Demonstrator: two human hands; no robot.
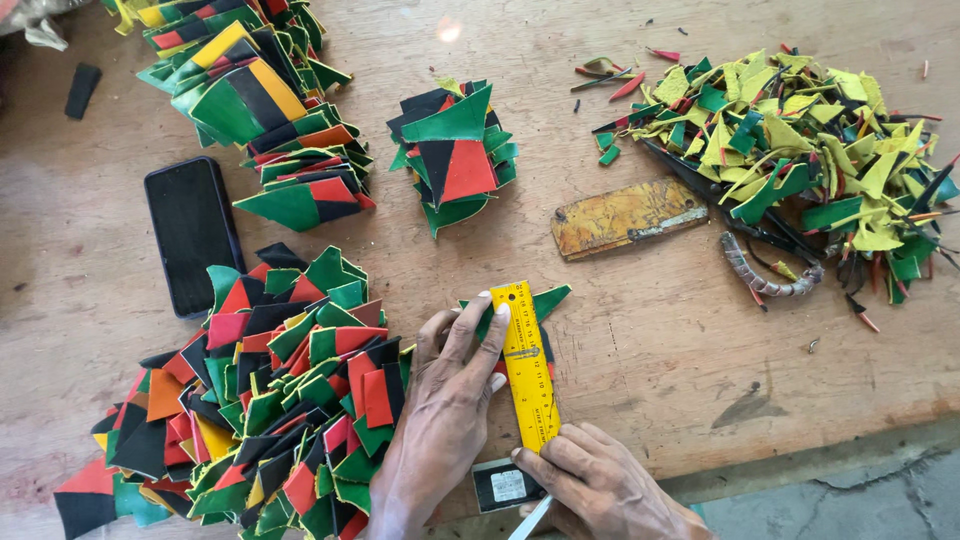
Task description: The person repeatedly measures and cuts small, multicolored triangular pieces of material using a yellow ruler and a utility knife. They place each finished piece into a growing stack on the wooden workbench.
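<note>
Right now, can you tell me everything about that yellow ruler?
The yellow ruler is a short, flat strip with black measuring marks, and it looks like plastic. It lies nearly upright in the picture, tilted a little, on the wooden table, over a green and red cut piece. The left hand presses its left edge and top with spread fingers. The right hand touches its bottom end.

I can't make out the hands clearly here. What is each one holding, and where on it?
Left hand presses the yellow ruler flat along its upper half. Right hand grips a thin blade-like tool; which part cannot be told.
</note>
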